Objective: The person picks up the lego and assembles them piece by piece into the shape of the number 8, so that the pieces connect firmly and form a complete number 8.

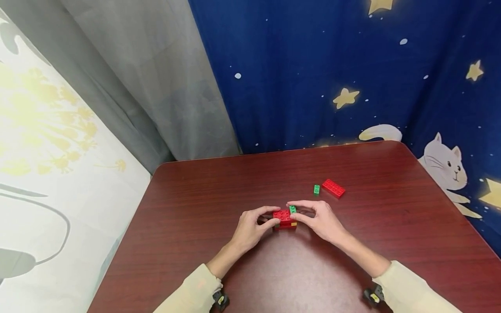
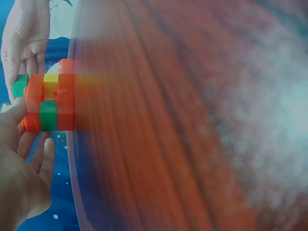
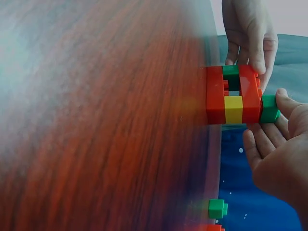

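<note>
On the table stands a small stack of toy building bricks. Its upper red brick (image 1: 281, 215) lies over a yellow brick (image 3: 234, 109) at the right end and a green brick (image 2: 48, 115) at the left end. Under these is a lower red brick (image 3: 215, 96), with a gap in the middle layer. My left hand (image 1: 247, 226) holds the stack's left end between thumb and fingers. With thumb and fingertips, my right hand (image 1: 322, 219) pinches a small green brick (image 1: 292, 209) on top of the upper red brick's right end.
Behind the right hand lie a loose small green brick (image 1: 316, 190) and a loose red brick (image 1: 333, 188) with its studs up. The brown table (image 1: 203, 191) ends at the back against a blue curtain (image 1: 289, 87) and a grey one.
</note>
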Motion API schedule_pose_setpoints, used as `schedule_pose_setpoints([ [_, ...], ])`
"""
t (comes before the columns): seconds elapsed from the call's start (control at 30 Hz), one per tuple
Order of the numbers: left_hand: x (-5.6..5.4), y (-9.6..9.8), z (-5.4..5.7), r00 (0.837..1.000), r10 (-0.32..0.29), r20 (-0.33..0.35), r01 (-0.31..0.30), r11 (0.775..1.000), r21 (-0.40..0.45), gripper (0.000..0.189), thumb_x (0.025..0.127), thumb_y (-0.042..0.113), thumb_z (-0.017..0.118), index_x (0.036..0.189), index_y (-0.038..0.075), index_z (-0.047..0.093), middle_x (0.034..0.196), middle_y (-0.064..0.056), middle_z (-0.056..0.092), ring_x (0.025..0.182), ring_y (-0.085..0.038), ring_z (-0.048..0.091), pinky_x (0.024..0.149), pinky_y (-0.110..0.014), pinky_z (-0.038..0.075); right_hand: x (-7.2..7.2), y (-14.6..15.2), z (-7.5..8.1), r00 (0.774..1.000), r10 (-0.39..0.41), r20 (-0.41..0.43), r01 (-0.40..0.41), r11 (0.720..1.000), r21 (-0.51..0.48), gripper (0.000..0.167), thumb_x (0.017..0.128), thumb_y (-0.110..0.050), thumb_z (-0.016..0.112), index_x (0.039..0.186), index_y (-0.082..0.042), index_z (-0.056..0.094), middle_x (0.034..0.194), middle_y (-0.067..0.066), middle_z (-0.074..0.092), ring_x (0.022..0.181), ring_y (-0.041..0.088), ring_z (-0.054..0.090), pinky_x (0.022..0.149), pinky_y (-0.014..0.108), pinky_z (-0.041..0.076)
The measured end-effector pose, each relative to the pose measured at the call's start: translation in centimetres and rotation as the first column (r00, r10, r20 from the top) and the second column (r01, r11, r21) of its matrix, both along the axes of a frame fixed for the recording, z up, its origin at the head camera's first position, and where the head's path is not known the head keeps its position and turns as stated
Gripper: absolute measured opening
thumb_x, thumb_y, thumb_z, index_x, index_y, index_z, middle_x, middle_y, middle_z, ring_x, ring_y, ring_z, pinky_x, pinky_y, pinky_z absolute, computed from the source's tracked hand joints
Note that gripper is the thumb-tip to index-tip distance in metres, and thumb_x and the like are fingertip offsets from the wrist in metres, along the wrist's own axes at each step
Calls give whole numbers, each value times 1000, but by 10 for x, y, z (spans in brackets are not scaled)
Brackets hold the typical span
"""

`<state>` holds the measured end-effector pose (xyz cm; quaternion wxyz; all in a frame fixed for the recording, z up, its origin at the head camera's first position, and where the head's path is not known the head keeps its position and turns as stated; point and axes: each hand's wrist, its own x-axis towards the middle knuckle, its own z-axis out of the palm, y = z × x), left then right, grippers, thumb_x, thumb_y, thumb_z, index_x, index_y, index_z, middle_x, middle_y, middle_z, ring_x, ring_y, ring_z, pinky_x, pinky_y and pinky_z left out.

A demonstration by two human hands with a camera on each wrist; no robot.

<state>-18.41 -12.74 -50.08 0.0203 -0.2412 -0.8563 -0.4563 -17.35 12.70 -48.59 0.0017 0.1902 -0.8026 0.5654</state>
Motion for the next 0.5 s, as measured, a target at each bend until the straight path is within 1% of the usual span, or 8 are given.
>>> schedule_pose_setpoints([
  [0.1,-1,1,0,1000,1,11,-1,1000,16,34,94,24,84,127,21,78,111,2,79,88,-10,76,78,-26,61,-2,1,-1,1000,4,2,-4,1000,-18,37,93,-19,85,128,-11,78,123,8,77,105,18,77,86,26,60],
  [0.2,-2,1,0,1000,1,27,-2,1000,24,33,94,24,83,127,21,78,112,2,79,87,-9,76,77,-25,61,-3,1,-1,1000,7,7,-6,1000,-27,36,92,-19,85,127,-11,78,121,6,78,103,17,77,86,25,60],
  [0.5,-1,1,-1,999,1,53,-3,999,37,32,94,24,83,126,21,79,114,2,79,89,-10,77,77,-26,61,-2,1,-5,1000,5,0,-5,999,-38,35,92,-19,86,125,-12,79,118,5,78,101,22,77,86,30,61],
])
